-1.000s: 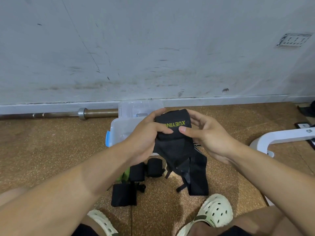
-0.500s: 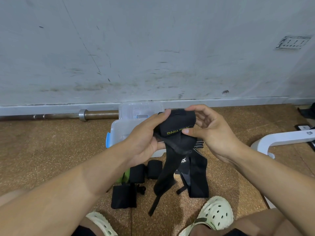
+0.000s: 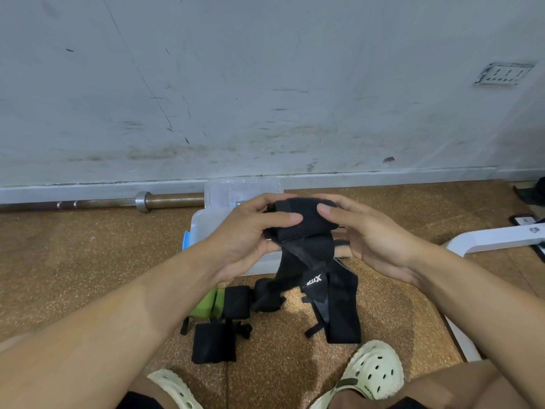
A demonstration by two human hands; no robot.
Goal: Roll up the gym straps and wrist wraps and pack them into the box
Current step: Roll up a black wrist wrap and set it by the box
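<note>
Both hands hold a black wrist wrap (image 3: 303,228) above the floor, its top partly rolled. My left hand (image 3: 247,231) grips the roll's left side, thumb across the front. My right hand (image 3: 365,234) grips its right side, thumb on top. The wrap's loose tail hangs down, showing a white logo. Behind the hands stands a clear plastic box (image 3: 206,228) with a blue latch; its clear lid (image 3: 236,191) leans by the wall. On the floor lie rolled black wraps (image 3: 236,301), a flat black wrap (image 3: 213,342), a green strap (image 3: 205,304) and a loose black strap (image 3: 343,308).
A steel barbell (image 3: 118,202) lies along the grey wall at the left. A white bench frame (image 3: 498,239) stands at the right. My feet in pale clogs (image 3: 373,376) sit on the brown speckled floor near the bottom edge.
The roll has turned further, so the yellow lettering no longer shows. My right thumb moved onto the top of the roll, and the hanging tail has grown shorter.
</note>
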